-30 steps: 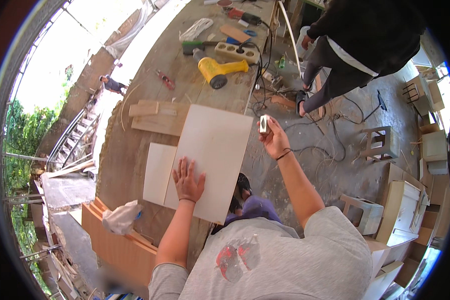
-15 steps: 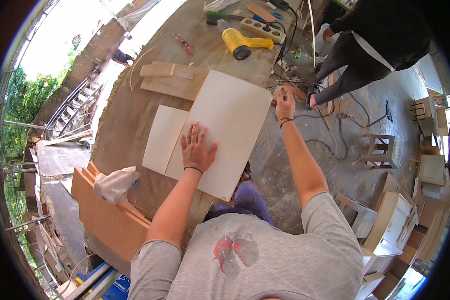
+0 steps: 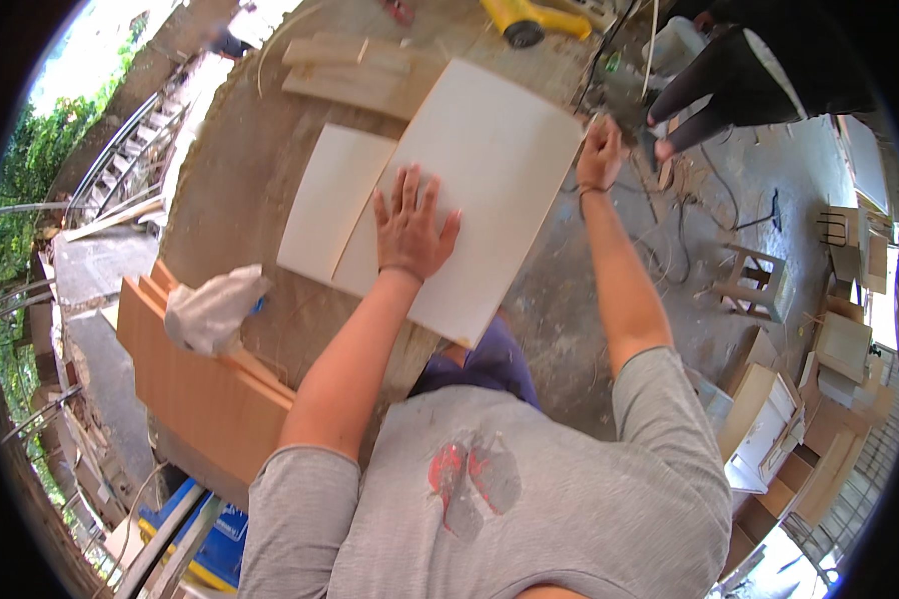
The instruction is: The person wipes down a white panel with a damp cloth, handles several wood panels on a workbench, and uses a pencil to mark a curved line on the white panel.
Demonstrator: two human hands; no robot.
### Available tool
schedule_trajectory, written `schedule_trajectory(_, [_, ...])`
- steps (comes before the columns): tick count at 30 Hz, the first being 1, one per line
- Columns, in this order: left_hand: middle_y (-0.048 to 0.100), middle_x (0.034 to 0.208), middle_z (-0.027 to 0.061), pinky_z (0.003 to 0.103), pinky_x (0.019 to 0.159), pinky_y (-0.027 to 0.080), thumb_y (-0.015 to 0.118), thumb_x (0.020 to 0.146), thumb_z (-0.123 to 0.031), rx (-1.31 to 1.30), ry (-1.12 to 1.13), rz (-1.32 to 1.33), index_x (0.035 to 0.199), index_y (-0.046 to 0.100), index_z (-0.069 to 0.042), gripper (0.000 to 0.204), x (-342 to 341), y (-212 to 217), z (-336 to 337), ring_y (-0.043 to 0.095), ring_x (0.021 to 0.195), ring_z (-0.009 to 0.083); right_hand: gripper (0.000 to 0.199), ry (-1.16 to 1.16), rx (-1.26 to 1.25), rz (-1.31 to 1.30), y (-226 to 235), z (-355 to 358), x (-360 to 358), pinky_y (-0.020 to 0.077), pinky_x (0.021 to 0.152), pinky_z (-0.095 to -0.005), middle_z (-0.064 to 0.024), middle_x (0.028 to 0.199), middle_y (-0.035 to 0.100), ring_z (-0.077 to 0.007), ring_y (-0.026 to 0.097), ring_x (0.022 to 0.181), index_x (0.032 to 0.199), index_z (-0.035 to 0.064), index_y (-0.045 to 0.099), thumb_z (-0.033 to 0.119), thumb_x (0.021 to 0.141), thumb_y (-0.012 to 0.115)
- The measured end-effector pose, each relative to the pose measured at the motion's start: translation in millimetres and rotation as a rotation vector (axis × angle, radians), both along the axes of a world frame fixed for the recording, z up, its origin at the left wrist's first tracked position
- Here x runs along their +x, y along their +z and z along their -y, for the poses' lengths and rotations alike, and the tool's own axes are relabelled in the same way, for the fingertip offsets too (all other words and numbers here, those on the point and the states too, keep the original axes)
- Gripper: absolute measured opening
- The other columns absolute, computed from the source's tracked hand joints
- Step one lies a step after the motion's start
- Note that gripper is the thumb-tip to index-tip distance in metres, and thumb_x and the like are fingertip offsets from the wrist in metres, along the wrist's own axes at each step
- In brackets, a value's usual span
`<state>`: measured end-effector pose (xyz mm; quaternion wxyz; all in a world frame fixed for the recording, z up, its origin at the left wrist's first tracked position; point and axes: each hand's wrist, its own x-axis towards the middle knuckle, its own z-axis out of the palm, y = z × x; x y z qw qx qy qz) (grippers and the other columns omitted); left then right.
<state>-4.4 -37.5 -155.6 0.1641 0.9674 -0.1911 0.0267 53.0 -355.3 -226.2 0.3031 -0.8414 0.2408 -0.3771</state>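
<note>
Your left hand (image 3: pixel 413 226) lies flat, palm down, fingers spread and pointing away from you, arm nearly straight. Your right hand (image 3: pixel 600 152) reaches farther out, fingers curled, a band on its wrist.

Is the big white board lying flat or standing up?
Lying flat. The big white board rests on the workbench, its near corner overhanging the edge, with the left hand spread palm-down on top.

I wear a grey short-sleeved T-shirt (image 3: pixel 529 499) with a red-and-grey chest print, purple trousers (image 3: pixel 479 364), thin dark band (image 3: pixel 597 187) just behind right hand (image 3: pixel 601 152).
</note>
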Motion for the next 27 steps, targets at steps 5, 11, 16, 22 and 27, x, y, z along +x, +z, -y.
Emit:
schedule_trajectory(5, [0.029, 0.149, 0.0100, 0.055, 0.112, 0.013, 0.053, 0.087, -0.044, 0.016, 0.036, -0.016, 0.135, 0.043, -0.014, 0.057, 0, -2, -6, 0.022, 0.141, 0.0277, 0.036, 0.014, 0.173, -0.029, -3, -10, 6, 0.0478, 0.059, -0.0331, -0.0063, 0.071, 0.060, -0.0170, 0.057, 0.061, 0.121, 0.0123, 0.057, 0.029, 0.089, 0.062])
schedule_trajectory(11, [0.028, 0.150, 0.0091, 0.054, 0.113, 0.012, 0.053, 0.087, -0.046, 0.010, 0.045, -0.033, 0.135, 0.043, -0.015, 0.057, 0, -1, -4, 0.022, 0.141, 0.0266, 0.038, 0.006, 0.213, -0.133, -7, -14, -3, 0.0470, 0.060, -0.0368, -0.0082, 0.070, 0.058, -0.0225, 0.056, 0.061, 0.122, 0.0124, 0.056, 0.033, 0.090, 0.059])
schedule_trajectory(16, [0.029, 0.150, 0.0089, 0.053, 0.113, 0.013, 0.054, 0.087, -0.045, 0.014, 0.053, -0.020, 0.135, 0.043, -0.016, 0.057, 1, -2, -2, 0.023, 0.140, 0.0266, 0.040, 0.000, 0.245, -0.175, 2, -25, -18, 0.0453, 0.060, -0.0390, -0.0094, 0.067, 0.054, -0.0241, 0.054, 0.061, 0.124, 0.0119, 0.054, 0.034, 0.091, 0.058])
schedule_trajectory(22, [0.030, 0.150, 0.0082, 0.053, 0.112, 0.015, 0.055, 0.087, -0.044, 0.031, 0.060, -0.020, 0.135, 0.043, -0.016, 0.057, 0, 1, -2, 0.024, 0.140, 0.0262, 0.040, 0.014, 0.327, -0.165, 9, -49, -40, 0.0448, 0.060, -0.0362, -0.0080, 0.067, 0.053, -0.0214, 0.052, 0.060, 0.124, 0.0115, 0.053, 0.034, 0.091, 0.057])
schedule_trajectory(27, [0.029, 0.150, 0.0068, 0.053, 0.112, 0.015, 0.055, 0.087, -0.045, 0.026, 0.073, -0.015, 0.134, 0.043, -0.016, 0.057, -2, -1, -3, 0.024, 0.140, 0.0246, 0.040, 0.098, 0.332, -0.065, 3, -63, -63, 0.0432, 0.058, -0.0316, -0.0058, 0.068, 0.050, -0.0175, 0.048, 0.059, 0.125, 0.0073, 0.051, 0.030, 0.093, 0.057])
